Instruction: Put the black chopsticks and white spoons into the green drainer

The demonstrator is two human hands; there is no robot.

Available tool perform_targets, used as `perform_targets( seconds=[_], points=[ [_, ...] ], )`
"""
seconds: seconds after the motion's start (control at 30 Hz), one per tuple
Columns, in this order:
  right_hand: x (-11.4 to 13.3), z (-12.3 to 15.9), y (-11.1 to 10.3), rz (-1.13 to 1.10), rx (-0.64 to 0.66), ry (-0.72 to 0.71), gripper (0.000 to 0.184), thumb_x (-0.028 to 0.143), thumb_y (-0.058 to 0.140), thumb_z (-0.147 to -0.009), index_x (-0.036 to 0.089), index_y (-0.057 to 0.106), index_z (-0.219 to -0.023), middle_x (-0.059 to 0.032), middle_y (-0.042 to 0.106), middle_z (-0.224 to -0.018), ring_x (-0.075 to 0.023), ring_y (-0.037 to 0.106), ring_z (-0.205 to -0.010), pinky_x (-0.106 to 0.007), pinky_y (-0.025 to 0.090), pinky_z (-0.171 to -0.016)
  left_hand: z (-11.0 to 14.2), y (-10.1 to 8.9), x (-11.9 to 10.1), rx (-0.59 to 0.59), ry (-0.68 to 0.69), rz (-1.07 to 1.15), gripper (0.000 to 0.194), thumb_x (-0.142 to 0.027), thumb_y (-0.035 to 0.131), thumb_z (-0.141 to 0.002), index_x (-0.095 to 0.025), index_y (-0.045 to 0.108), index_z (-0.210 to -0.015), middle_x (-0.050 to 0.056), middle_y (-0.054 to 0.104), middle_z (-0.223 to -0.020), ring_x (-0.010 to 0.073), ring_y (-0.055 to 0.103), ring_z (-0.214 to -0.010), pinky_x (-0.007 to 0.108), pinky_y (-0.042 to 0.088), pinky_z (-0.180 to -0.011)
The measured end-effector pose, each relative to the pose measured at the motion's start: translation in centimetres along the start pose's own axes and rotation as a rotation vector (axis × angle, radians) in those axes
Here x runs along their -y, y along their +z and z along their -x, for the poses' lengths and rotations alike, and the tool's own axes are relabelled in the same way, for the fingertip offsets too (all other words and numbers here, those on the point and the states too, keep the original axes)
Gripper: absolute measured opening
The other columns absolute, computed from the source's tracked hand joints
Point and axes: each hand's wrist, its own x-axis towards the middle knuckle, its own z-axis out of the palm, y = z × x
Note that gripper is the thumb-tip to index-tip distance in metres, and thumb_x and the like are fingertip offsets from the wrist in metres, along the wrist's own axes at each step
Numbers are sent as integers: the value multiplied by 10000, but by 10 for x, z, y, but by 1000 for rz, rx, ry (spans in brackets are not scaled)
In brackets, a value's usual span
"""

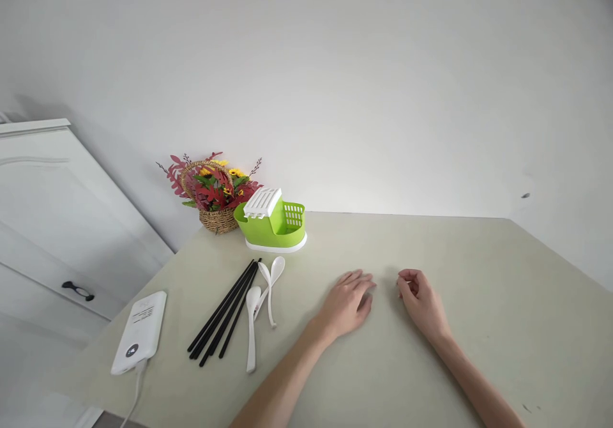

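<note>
On the smooth, pale table (383,377), the right hand (424,306) curls its fingers narrow; the left hand (345,303) lies palm down, fingers slightly spread. From the left hand, glossy white spoons (251,335) lie at nine o'clock, slender black chopsticks (229,303) beyond them; toward eleven, a lattice-sided green holder (261,230); at ten, a woven basket (218,221); behind, a plain wall (383,96).

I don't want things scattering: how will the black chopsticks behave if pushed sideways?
The black chopsticks look straight and slim, so probably stiff and light. Lying loose and fanned on the table, they would likely slide or roll apart. Their far ends lie close to the white spoons, so a push might jostle those too.
</note>
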Motion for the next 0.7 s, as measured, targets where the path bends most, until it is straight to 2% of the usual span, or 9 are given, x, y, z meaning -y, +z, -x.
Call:
perform_targets(
  seconds=[0.7],
  points=[
    [6, 3, -1, 29, -2, -6, 319, 516, 528, -890, 257, 587, -1067, 13, 676, -751, -215, 649, -702, -337, 465, -694, 0, 1, 0, -15, 12, 2, 346, -228, 505, -1015, -217, 630, -1338, 55, 633, -1477, 246, 504, -1453, 442, 396, -1242]
  ],
)
